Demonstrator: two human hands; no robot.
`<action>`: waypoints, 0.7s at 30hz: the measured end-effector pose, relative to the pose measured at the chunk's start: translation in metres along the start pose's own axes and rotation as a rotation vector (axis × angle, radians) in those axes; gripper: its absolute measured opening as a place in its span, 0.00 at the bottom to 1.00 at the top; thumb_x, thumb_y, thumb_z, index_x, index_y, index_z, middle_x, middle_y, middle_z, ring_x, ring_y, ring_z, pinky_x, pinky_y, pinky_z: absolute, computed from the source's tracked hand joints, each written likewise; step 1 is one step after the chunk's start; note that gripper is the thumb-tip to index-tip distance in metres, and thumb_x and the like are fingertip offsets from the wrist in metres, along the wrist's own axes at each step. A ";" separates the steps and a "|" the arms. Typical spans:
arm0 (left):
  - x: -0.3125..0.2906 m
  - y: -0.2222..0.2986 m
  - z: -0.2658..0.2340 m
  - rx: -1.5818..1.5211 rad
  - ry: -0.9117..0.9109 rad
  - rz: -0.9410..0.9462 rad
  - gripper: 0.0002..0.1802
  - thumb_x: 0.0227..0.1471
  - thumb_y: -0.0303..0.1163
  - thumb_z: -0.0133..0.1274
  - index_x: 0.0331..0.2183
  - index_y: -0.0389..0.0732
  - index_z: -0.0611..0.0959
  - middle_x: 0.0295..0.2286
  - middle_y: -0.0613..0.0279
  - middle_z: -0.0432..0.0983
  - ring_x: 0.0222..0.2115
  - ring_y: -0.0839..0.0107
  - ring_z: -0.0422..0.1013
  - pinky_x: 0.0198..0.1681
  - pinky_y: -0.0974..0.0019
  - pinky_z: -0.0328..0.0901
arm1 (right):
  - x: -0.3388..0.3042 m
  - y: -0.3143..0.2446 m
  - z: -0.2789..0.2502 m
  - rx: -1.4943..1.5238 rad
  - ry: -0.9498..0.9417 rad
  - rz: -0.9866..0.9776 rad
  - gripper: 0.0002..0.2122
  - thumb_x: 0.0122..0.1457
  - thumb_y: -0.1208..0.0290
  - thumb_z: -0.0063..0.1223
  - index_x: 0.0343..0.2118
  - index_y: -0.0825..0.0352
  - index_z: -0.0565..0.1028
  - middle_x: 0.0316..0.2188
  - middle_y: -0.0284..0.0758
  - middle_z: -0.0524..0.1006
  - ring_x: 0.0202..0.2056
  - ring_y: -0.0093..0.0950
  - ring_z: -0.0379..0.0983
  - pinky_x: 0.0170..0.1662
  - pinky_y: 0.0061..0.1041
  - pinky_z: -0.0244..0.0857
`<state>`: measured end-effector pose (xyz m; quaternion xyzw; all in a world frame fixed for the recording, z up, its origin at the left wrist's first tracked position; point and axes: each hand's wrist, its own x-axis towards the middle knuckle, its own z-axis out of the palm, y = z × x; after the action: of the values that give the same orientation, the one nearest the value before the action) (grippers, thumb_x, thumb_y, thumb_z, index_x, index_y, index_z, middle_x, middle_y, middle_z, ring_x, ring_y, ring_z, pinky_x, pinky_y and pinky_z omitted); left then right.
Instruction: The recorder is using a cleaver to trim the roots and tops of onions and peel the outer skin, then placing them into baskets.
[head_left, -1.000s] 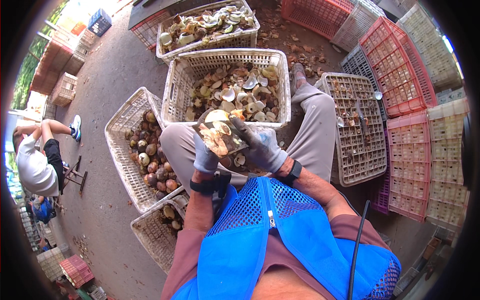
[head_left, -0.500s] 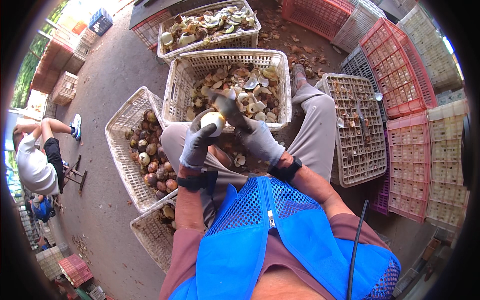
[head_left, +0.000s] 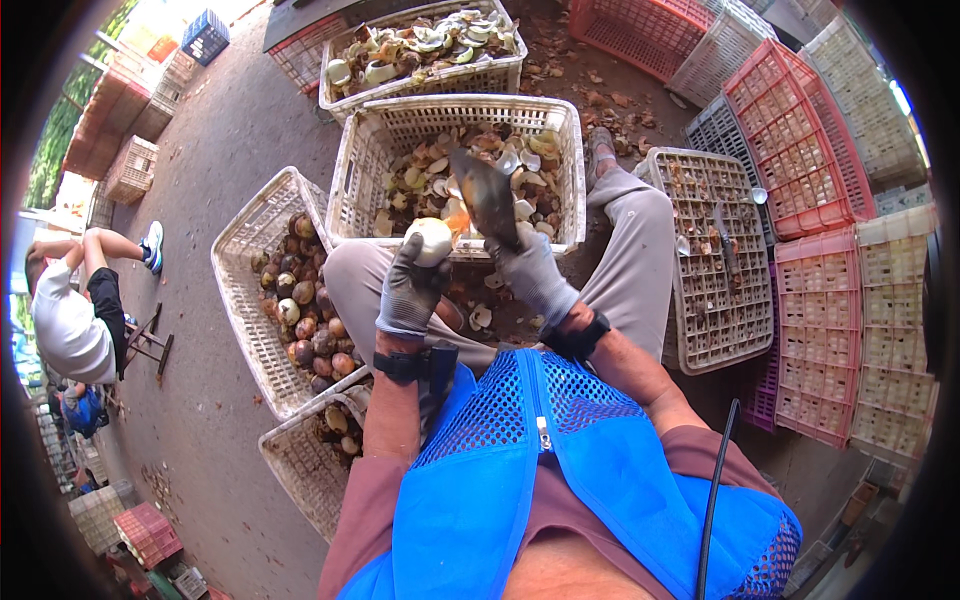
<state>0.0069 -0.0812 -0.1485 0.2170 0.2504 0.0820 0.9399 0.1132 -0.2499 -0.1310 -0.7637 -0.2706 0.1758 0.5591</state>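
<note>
My left hand [head_left: 412,292], in a grey glove with dark fingers, is closed around a round white fruit [head_left: 430,241] that looks like a peeled coconut. My right hand [head_left: 535,277], gloved the same way, grips a knife [head_left: 482,192] with a broad dark blade. Its handle is mostly hidden in the glove. The blade points up and away, to the right of the fruit and apart from it. An orange-yellow piece [head_left: 457,220] shows beside the fruit. Both hands are above the near rim of a white crate [head_left: 350,190] holding white and brown peelings [head_left: 520,170].
At the left stands a crate [head_left: 235,290] of brown-purple round fruit [head_left: 310,320], with another crate [head_left: 300,480] nearer. An upturned crate [head_left: 700,200] at the right carries a second knife [head_left: 724,240]. Stacked red crates [head_left: 800,130] rise beyond. A seated person [head_left: 75,320] is far left.
The knife has swung up and right, off the fruit, so its blade shows more fully. My left hand has shifted slightly right and turned with the fruit.
</note>
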 end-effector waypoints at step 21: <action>0.023 -0.030 -0.048 1.270 -0.229 0.644 0.18 0.61 0.37 0.42 0.50 0.40 0.71 0.44 0.61 0.72 0.45 0.68 0.70 0.49 0.62 0.66 | -0.009 -0.014 0.003 -0.278 0.016 -0.486 0.34 0.46 0.77 0.59 0.59 0.64 0.62 0.29 0.46 0.77 0.29 0.41 0.77 0.30 0.35 0.69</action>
<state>0.0036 -0.0844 -0.2088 0.7920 0.0734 0.1705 0.5816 0.1013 -0.2501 -0.1184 -0.7472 -0.4631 -0.0087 0.4767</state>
